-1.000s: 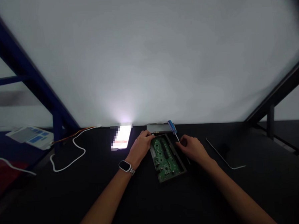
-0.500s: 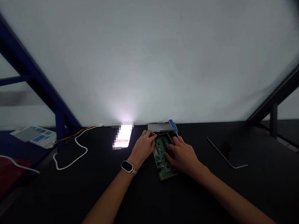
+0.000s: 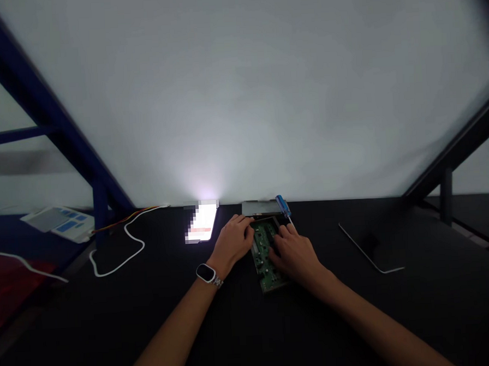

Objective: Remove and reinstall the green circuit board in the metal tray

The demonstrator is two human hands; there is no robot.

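A green circuit board lies flat on the black table, its long side running away from me. My left hand, with a watch on the wrist, grips the board's far left edge with bent fingers. Over the board's right side, my right hand has its fingers curled down onto it, the thumb reaching toward the middle. The right fingertips are partly hidden, and so is the board's right edge. Just beyond that hand lies a screwdriver with a blue handle; its shaft runs behind my knuckles.
A flat grey plate lies behind the board against the wall. A glowing phone is to the left, with a white cable farther left. At right lies a bent metal rod. Blue frame bars rise at left.
My right hand has shifted slightly left and down over the board, exposing more of the screwdriver's shaft. The left hand has moved very slightly left, still at the board's far edge.
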